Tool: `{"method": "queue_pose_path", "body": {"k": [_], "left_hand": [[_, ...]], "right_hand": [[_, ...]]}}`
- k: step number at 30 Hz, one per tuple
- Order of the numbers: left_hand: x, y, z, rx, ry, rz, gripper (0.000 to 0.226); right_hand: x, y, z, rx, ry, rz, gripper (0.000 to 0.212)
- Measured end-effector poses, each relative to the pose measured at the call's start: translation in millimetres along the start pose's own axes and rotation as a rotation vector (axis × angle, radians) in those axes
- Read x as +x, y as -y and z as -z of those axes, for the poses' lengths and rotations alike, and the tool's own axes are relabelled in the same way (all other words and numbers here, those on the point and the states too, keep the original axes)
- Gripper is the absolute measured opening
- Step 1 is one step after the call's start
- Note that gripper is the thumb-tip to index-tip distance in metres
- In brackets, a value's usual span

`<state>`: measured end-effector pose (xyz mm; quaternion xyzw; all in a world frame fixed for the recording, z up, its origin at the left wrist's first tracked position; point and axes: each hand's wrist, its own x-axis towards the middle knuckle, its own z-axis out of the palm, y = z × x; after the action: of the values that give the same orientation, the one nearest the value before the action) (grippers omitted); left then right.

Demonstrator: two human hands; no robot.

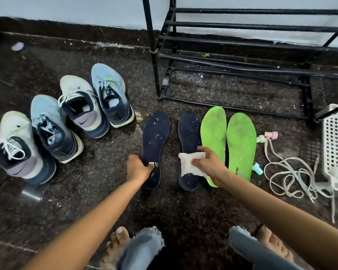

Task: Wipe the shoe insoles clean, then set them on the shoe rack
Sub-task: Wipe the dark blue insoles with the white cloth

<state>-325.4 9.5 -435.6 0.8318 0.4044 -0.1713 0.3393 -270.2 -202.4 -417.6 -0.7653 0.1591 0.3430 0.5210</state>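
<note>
On the dark speckled floor before the black shoe rack, the left hand pinches a navy insole; the right hand grasps a white cloth.

4 insoles lie flat on the dark floor, side by side, toes toward the black shoe rack, which stands just beyond them. The left navy insole and the right navy insole are speckled with white flecks. The 2 green insoles look smudged and lie touching each other. The left hand touches the left navy insole's edge near the heel. The right hand grips a crumpled white cloth over the right navy insole.
</note>
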Motion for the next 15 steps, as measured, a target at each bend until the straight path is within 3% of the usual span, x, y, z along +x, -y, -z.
{"method": "queue_pose_path", "body": {"k": [3,6,10,15], "left_hand": [[7.7,3.4,-1.3,-0.033,0.016,-0.006,0.06],[15.0,3.6,0.7,-0.043,0.076,-0.022,0.048],[13.5,1.9,-0.5,-0.206,0.137,-0.084,0.023],[9.5,-2.4,-4.4,-0.398,0.139,-0.083,0.019]], "right_hand": [[3.1,2.2,-7.7,-0.278,-0.061,0.061,0.075],[4.4,6.1,-15.4,-0.368,-0.062,0.062,0.077],[9.7,6.2,-18.8,-0.376,-0.11,0.011,0.075],[14.9,1.5,-14.4,-0.236,-0.09,-0.048,0.054]]}}
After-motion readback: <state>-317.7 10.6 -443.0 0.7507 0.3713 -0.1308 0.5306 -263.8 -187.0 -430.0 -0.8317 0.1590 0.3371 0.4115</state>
